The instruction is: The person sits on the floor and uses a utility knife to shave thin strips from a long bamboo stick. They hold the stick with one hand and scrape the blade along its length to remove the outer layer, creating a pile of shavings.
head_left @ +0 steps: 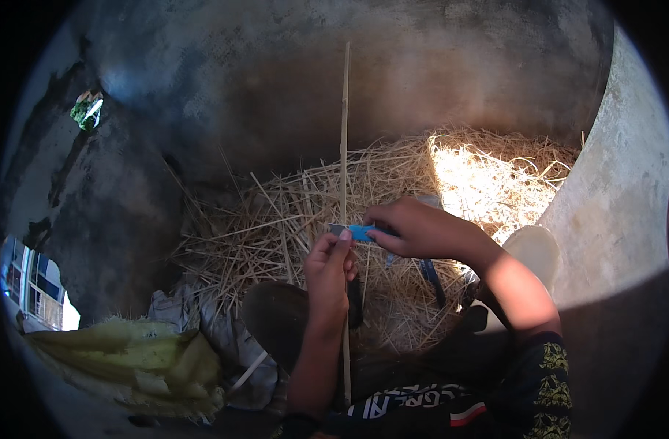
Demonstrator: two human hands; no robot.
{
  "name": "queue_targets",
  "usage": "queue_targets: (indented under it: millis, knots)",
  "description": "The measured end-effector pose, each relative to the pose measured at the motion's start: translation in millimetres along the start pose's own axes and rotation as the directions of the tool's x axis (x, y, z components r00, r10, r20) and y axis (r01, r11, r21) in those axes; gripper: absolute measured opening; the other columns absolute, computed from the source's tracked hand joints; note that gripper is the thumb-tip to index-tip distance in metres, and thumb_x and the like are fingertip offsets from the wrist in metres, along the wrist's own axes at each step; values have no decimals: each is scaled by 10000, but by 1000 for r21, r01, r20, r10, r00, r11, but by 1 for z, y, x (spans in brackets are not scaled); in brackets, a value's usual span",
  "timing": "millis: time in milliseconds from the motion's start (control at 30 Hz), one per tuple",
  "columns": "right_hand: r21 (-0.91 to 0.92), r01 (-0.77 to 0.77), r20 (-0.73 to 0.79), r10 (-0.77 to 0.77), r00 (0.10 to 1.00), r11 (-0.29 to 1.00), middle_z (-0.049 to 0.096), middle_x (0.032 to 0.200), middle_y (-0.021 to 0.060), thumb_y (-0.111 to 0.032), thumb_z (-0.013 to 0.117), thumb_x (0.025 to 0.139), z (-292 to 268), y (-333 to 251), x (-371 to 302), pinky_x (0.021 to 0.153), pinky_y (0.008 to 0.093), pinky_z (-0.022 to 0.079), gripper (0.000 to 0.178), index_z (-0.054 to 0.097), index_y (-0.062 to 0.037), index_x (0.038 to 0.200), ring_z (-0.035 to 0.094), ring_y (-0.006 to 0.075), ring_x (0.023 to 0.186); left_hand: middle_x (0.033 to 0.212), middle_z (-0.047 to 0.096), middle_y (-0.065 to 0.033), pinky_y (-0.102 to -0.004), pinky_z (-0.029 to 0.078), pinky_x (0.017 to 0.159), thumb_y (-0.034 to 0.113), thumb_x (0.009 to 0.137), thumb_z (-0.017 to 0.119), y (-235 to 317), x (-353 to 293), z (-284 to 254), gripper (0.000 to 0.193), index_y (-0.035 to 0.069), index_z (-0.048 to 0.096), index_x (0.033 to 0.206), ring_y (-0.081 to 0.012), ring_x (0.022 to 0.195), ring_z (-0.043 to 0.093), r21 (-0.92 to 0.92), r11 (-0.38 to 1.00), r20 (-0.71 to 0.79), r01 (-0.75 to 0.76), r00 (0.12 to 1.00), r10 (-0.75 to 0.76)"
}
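A long, thin pale strip (345, 132), apparently split bamboo or cane, stands nearly upright in front of me and runs down to my lap. My left hand (327, 274) is closed around it at about mid-length, thumb on top. In my right hand (419, 228), coming from the right, is a blue-handled utility knife (361, 233), pinched between thumb and fingers. The knife's grey blade points left and lies across the strip, right by my left thumb. Whether the blade bites into the strip I cannot tell.
Pale shavings and strips (276, 212) are heaped on the floor against a grey wall (422, 73); sunlight falls on the heap's right part. A yellowish sack (137, 366) lies at the lower left. Another wall (620, 197) slopes up on the right.
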State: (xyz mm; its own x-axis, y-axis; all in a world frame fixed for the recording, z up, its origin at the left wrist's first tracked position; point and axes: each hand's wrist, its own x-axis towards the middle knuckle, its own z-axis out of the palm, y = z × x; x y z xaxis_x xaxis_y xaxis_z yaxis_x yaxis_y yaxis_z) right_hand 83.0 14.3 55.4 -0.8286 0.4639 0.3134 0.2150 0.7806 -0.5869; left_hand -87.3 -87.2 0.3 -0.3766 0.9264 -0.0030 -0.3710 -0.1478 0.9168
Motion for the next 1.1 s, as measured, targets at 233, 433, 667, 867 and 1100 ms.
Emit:
queue_targets:
  millis: [233,433,667,867,1100]
  knots:
    - [-173,60,-29,-66,997,983,664,743,113,-204,619,905,-8,-8,-3,622,428,497,207,608,-91,1079,664,304,668,818,575,2,-217,330,483,179,967,628,6,1,-1,162,63,582,863,-41,588,418,-1,1000,-49,-4,999,4]
    - [-279,94,-82,-122,989,956,654,706,118,-227,631,896,-2,-8,-4,602,430,499,205,608,-94,1051,654,311,625,820,573,2,-211,325,483,182,969,624,5,3,-5,166,70,572,858,-40,584,412,-16,1000,-14,-11,1000,11]
    - [-245,20,-75,-39,996,969,669,716,122,-292,609,920,-2,-16,-2,625,438,519,219,601,-87,998,675,326,685,780,570,-3,-203,337,463,151,965,628,7,-1,-2,159,59,569,850,-37,561,421,-58,998,-6,6,1000,-6]
    - [127,5,-240,26,970,992,714,799,128,-269,682,874,3,-12,2,706,367,550,221,683,-55,928,713,275,759,757,567,5,-200,339,461,157,957,642,7,-1,-2,162,56,573,852,-36,560,426,-37,999,6,-6,1000,6]
    - [217,20,-313,50,949,976,710,803,143,-221,681,869,8,-12,4,713,357,550,196,692,-27,895,711,257,762,754,568,18,-192,331,461,164,946,662,7,-3,2,159,53,595,855,-21,569,436,12,1000,29,-16,999,16]
